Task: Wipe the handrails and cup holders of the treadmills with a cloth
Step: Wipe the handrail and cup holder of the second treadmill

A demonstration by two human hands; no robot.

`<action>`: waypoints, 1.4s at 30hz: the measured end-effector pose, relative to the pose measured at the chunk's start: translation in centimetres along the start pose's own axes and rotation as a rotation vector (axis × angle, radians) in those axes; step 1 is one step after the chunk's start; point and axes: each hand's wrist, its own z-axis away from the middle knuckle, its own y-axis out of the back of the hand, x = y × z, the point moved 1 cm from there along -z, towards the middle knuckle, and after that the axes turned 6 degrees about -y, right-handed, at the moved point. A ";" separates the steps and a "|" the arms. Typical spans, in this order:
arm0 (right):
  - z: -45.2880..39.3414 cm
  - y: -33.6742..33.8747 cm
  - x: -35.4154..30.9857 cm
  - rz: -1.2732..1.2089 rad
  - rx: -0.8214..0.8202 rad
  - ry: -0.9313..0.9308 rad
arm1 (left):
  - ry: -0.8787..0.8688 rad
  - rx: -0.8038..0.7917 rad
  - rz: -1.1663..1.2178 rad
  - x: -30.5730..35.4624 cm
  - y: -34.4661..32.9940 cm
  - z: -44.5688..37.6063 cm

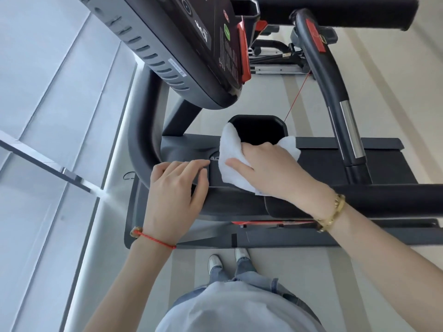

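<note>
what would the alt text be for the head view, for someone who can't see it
Seen from above, a person's right hand presses a white cloth against the rim of a treadmill's black cup holder, while the left hand rests on the curved handrail. The console juts out above, and the person's shoes show on the floor below.

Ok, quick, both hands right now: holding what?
Left hand: open, fingers resting on the handrail, holding nothing.
Right hand: holds the white cloth at the cup holder rim.

White cloth [233, 161], black cup holder [257, 130], red string bracelet [153, 239], gold bracelet [332, 215].
</note>
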 end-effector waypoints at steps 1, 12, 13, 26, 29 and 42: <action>0.4 0.3 0.6 -0.010 -0.030 0.027 | -0.004 -0.006 0.003 0.0 0.0 0.0; 6.1 2.2 4.1 -0.251 -0.210 0.111 | -0.078 -0.048 -0.008 1.6 -0.5 0.7; 7.1 2.2 4.3 -0.217 -0.212 0.130 | -0.079 -0.053 -0.007 1.9 -0.6 0.7; 12.6 -0.3 10.7 -0.039 0.498 0.143 | -0.009 0.002 0.044 8.0 -3.7 0.4; 13.3 -0.2 13.8 -0.029 0.546 0.122 | 0.037 0.041 0.033 9.7 -4.6 0.6; 18.8 2.8 25.4 0.011 0.581 -0.003 | -0.064 -0.002 0.030 20.2 -10.3 0.1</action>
